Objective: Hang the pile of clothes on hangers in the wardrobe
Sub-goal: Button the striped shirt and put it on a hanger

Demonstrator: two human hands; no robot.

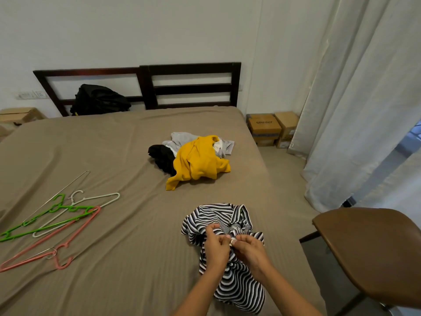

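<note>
A taupe bed [114,281] fills the room. Both hands, left hand [215,246] and right hand [250,249], pinch the striped shirt [237,286] (near edge); clothes pile [196,160] mid-bed, hangers [57,220] left, chair [376,252] right.

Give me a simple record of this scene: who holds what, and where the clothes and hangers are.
Held item: striped garment, bunched at the near edge of the bed
Left hand: pinches the striped fabric
Right hand: pinches the same fabric, close beside the left
Clothes pile: mid-bed, yellow top uppermost, black and pale grey pieces beneath
Hangers: green, white, pink and thin wire, loose on the bed's left side, none carrying clothes
Wardrobe: not in view
Nearby: brown chair at right
</note>
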